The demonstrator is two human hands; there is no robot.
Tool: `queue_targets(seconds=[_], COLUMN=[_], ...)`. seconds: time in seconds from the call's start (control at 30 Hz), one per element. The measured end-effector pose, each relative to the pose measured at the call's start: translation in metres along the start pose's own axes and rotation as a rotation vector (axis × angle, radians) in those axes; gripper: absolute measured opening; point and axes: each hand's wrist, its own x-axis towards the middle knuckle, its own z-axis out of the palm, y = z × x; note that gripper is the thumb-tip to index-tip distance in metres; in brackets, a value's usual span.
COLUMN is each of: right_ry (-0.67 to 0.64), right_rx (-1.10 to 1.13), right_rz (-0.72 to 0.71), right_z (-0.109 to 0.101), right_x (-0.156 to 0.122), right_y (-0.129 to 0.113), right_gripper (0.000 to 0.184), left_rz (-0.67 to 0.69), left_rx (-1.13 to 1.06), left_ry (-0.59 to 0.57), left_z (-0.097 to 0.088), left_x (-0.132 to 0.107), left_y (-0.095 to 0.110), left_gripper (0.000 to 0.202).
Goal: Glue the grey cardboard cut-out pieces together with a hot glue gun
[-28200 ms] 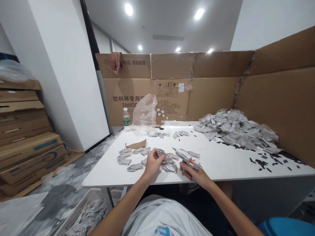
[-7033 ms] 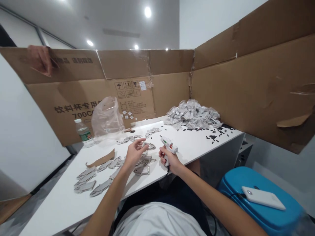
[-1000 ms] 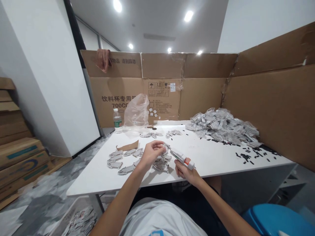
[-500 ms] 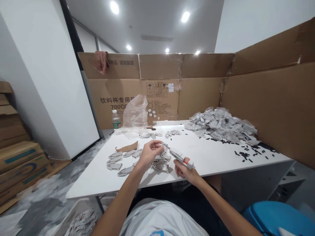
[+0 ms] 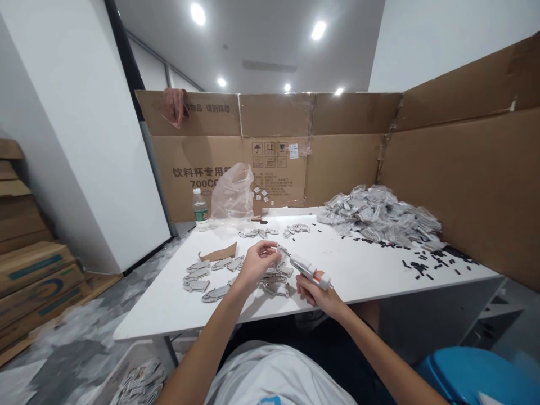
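Observation:
My left hand (image 5: pixel 258 264) pinches a small grey plastic piece (image 5: pixel 282 251) above the white table. In my right hand (image 5: pixel 315 293) is a white pen-style electric screwdriver (image 5: pixel 311 272) with a red mark, my fingers wrapped round its body. Its thin tip points up and left and meets, or nearly meets, the piece; actual contact is too small to make out. Beneath my hands lies a heap of similar grey pieces (image 5: pixel 276 288). More flat grey pieces (image 5: pixel 196 275) are spread out left of my left forearm.
A large pile of plastic-wrapped pieces (image 5: pixel 379 214) stands at the back right, with scattered small black parts (image 5: pixel 422 264) in front. A water bottle (image 5: pixel 201 209) and plastic bag (image 5: pixel 233 194) stand at the back left. Cardboard walls (image 5: pixel 350 163) edge the table (image 5: pixel 156 306).
My right hand and the screwdriver have shifted very slightly left. My left hand keeps its hold on the grey piece in the same place.

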Motion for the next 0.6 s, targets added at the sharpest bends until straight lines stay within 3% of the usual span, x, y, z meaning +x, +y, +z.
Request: queue_targets(seconds=[0.17,0.4,0.6], right_ry=[0.002,-0.001,-0.003], right_rx=[0.007,0.017,0.017], right_rz=[-0.007,0.001,-0.007], right_z=[0.0,0.0,-0.001], right_x=[-0.001,-0.001,-0.002], right_y=[-0.003,-0.002,-0.003], right_gripper=[0.052,0.053,0.052], left_rz=[0.031,0.204,0.265], left_rx=[0.016,0.117,0.175], left_ry=[-0.01,0.008,-0.031], left_z=[-0.001,-0.003,-0.004], left_x=[0.001,0.004,0.003], left_y=[-0.002,-0.011,-0.008], left_gripper=[0.038,0.035,0.029])
